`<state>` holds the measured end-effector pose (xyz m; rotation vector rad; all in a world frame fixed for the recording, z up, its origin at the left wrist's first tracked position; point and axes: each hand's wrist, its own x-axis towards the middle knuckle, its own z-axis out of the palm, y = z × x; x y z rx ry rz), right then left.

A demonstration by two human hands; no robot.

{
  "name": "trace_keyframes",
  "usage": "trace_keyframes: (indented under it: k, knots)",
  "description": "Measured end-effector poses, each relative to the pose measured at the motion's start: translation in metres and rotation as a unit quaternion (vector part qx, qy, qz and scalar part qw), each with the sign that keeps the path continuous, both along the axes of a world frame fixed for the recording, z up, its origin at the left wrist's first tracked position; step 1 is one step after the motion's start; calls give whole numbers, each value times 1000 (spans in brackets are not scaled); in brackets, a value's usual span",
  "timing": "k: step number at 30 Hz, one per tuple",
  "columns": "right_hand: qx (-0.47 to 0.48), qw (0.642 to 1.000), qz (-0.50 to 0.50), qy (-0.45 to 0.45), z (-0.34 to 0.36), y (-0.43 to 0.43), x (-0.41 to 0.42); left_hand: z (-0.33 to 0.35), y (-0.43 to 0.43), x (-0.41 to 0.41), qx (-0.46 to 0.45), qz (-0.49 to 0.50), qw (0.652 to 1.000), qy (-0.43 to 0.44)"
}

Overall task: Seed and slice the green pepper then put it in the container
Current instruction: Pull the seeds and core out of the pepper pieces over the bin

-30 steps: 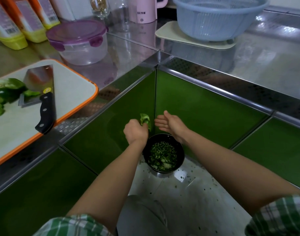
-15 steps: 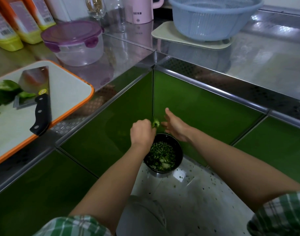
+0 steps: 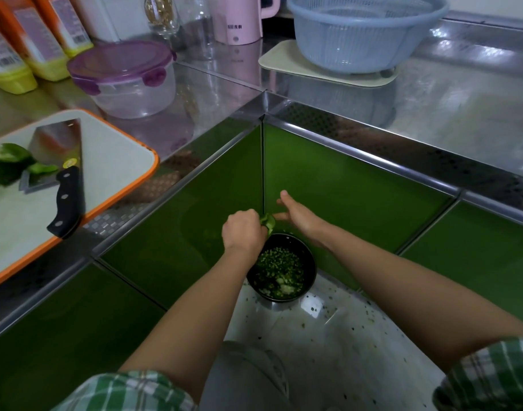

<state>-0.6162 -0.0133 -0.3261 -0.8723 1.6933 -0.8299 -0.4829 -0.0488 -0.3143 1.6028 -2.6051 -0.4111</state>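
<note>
Head view, looking down past the counter (image 3: 432,120) edge to the floor. Left hand (image 3: 243,231) is curled into a fist round a small green pepper piece (image 3: 268,222); only a sliver of the piece shows past the knuckles, and the fingers are hidden from here. Right hand (image 3: 298,216) is spread flat, fingers straight, holding nothing, with one fingertip at or touching the piece; actual contact is hard to call. Both hands sit just above a black bin (image 3: 314,269) on the floor, which is part full of green and pale scraps; its near-left rim is covered by the left wrist. Remaining pepper pieces (image 3: 5,161) lie on the orange-edged cutting board (image 3: 114,161), cut off by the left frame edge, partly under the cleaver (image 3: 65,200) blade. Clear container (image 3: 126,84) with its purple lid on stands on the counter behind the board; contents can't be made out. Blue colander (image 3: 364,34) sits on a pale mat far right, with its top rim clipped by the frame.
</note>
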Motion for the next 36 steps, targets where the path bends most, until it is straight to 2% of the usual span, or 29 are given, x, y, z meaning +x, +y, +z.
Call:
trace_keyframes:
  k: [3,7,10,12,15,21,25,29,32,34,36]
  knots:
    - [-24,999,-14,35,1,2,-2,1,0,2,-7,3,1000,-15]
    - [-18,995,63,76,3,6,5,2,7,-9,3,-1,1000,-8]
    - [-80,991,17,109,5,9,5,-1,2,-5,20,36,999,6]
    - [-100,988,-3,116,3,8,0,-5,-5,2,45,54,997,23]
    - [-75,988,48,126,-1,7,-5,-11,-9,7,114,56,988,83]
    - [-147,970,-89,174,-3,3,-9,-16,-12,10,175,104,963,178]
    - [-82,991,-3,102,-2,3,-5,-13,-13,9,241,108,931,254]
    - [-67,988,-80,110,1,3,0,-9,-13,19,234,130,927,264]
    - [-55,982,-141,116,4,5,0,1,-10,33,297,149,872,359]
    - [-59,985,-129,93,10,7,8,8,-6,40,325,134,856,378]
    - [-66,991,-99,67,20,8,22,16,0,43,313,114,868,368]
